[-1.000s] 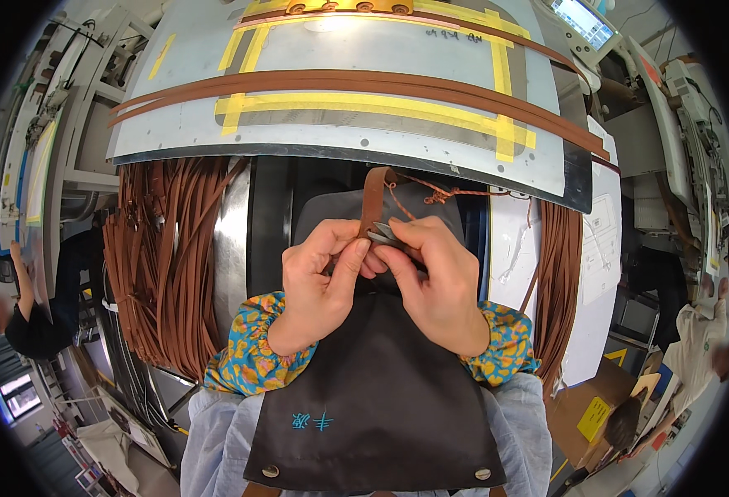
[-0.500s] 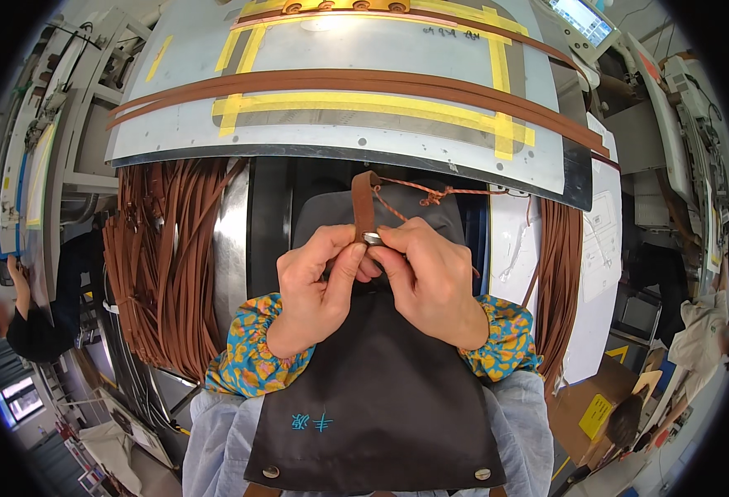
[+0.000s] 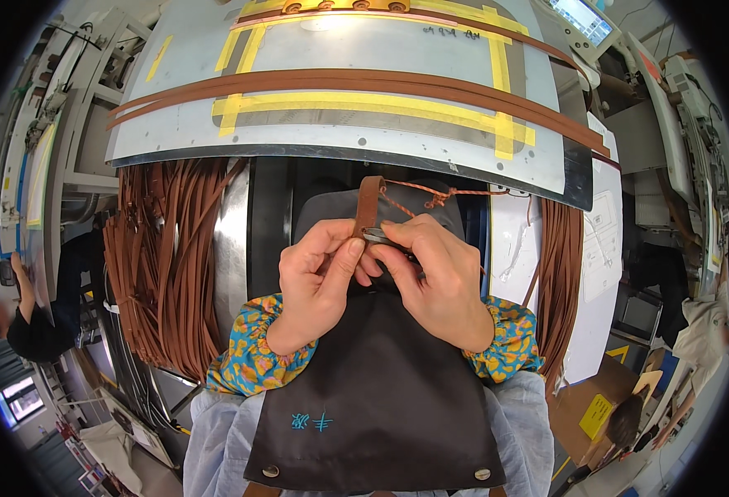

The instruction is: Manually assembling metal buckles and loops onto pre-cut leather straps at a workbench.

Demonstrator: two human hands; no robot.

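Observation:
My left hand [image 3: 319,273] is closed in a pinch on a short brown leather strap [image 3: 369,200], which rises from the fingertips and curls over at its upper end. A small grey metal tool [image 3: 378,235], perhaps a snip, is gripped between the thumb and fingers of my right hand [image 3: 440,273]. Its tip meets the strap right beside the left fingertips. Most of the tool is covered by the fingers, so its exact kind is hidden. A reddish twisted cord [image 3: 468,192] with a knot runs from near the strap's top toward the right, under the table edge.
Ahead stands a worktable [image 3: 315,137] with yellow tape and long brown straps [image 3: 339,80] across it. Bundles of brown strips hang at left [image 3: 161,265] and right [image 3: 559,273]. A dark apron [image 3: 372,373] covers my lap. Another person [image 3: 37,323] is at far left.
My right hand has shifted slightly right, and more of the metal tool shows beyond its fingertips. The strap's top has tilted a little to the right.

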